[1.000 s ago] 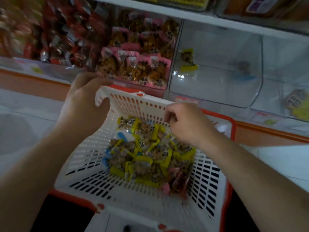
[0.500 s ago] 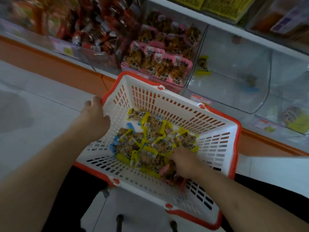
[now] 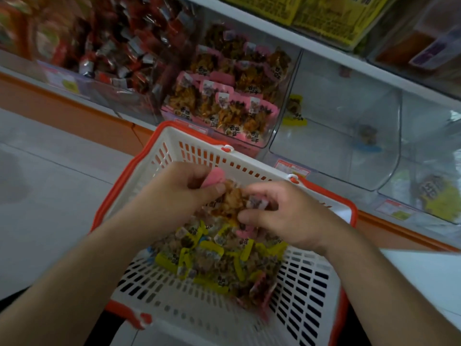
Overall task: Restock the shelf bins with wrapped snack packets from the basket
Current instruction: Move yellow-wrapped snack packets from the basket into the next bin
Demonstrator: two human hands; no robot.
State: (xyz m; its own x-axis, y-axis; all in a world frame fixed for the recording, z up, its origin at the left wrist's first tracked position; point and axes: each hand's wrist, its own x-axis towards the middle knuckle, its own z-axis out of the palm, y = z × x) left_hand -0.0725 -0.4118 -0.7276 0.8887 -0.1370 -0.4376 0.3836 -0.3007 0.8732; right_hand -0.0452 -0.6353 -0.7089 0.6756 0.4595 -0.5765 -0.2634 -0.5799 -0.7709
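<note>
A pink packet [image 3: 230, 201], clear-wrapped with brown snack pieces showing through and pink ends, is held above the basket [image 3: 309, 290] between both hands. Its left pink end sticks out past the left hand [image 3: 179, 193], whose thumb and fingers are pinched on it. The right hand [image 3: 282, 216] grips the other end, its thumb under the packet and its fingers curled over the top. Below the hands, a heap of yellow packets [image 3: 212, 260] lies on the basket floor, with a few pink-edged ones at the heap's near right edge. The basket is white with an orange rim. Beyond it, the pink bin [image 3: 234, 101] is well filled with matching packets. Beside that on the right, a clear bin [image 3: 336, 136] holds one yellow packet and one blue.
</note>
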